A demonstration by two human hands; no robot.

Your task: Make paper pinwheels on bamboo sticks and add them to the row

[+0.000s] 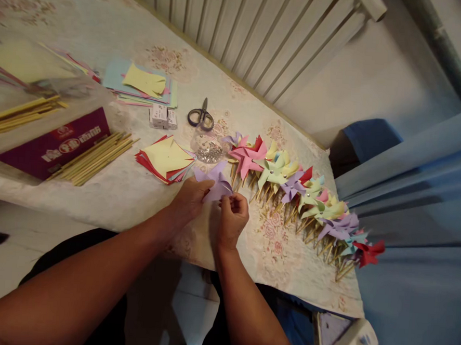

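Note:
A purple sheet of paper [219, 183], cut and partly folded, is held up over the table's near side between both hands. My left hand [190, 197] pinches its left edge, thumb on top. At the lower right corner my right hand [233, 214] is closed with fingertips against the paper; whether a small pin is also in them I cannot tell. Just beyond lies a clear bag or dish of shiny metal fasteners [209, 151]. To the left is a stack of cut yellow and red paper squares [164, 159].
Finished paper pinwheels [277, 171] on sticks lie in a long row to the right. Black-handled scissors [201, 117], small white boxes [162, 117] and coloured sheets [113, 77] sit further back. Wooden sticks [98, 159] lie at left by a purple-labelled bag [56, 143].

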